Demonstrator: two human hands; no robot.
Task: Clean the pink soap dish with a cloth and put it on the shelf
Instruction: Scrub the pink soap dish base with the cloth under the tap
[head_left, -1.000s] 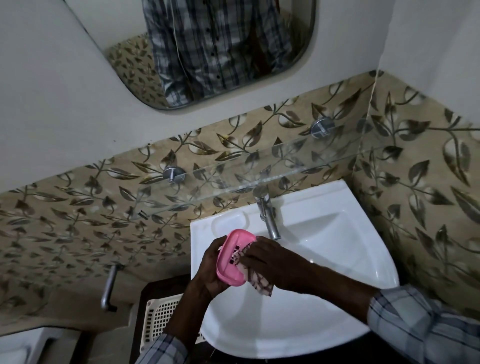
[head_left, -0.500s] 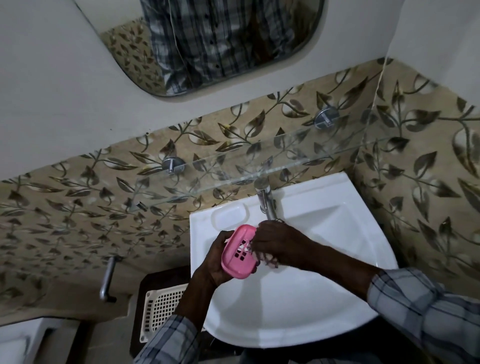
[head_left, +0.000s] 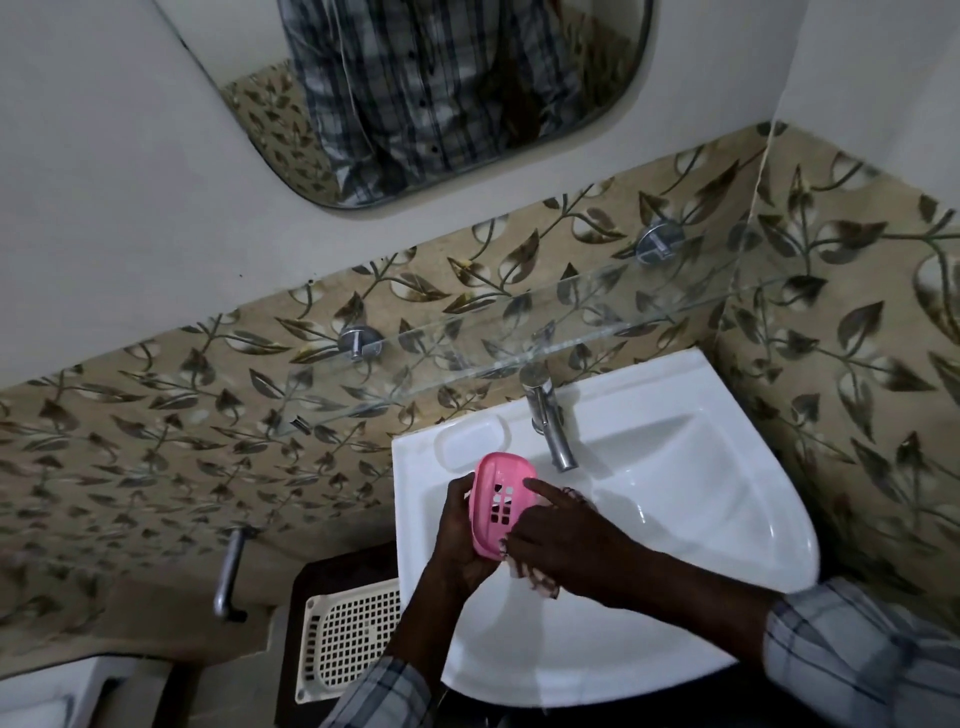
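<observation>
The pink soap dish (head_left: 498, 499), slotted in its middle, is tilted on edge over the left side of the white sink (head_left: 675, 519). My left hand (head_left: 457, 540) grips it from the left and behind. My right hand (head_left: 561, 540) presses a patterned cloth (head_left: 540, 582) against the dish's lower right, with the index finger stretched across its face; most of the cloth is hidden under that hand. The glass shelf (head_left: 519, 338) runs along the leaf-patterned tiles just above the sink.
A chrome tap (head_left: 545, 421) stands at the sink's back, close to the dish. A cream perforated basket (head_left: 353, 639) sits below left of the sink. A chrome pipe (head_left: 228, 571) juts from the left wall. A mirror (head_left: 415, 93) hangs above.
My right hand has slid the cloth from the dish's upper part down to its lower right edge, and the index finger now lies across the dish. The view has shifted slightly.
</observation>
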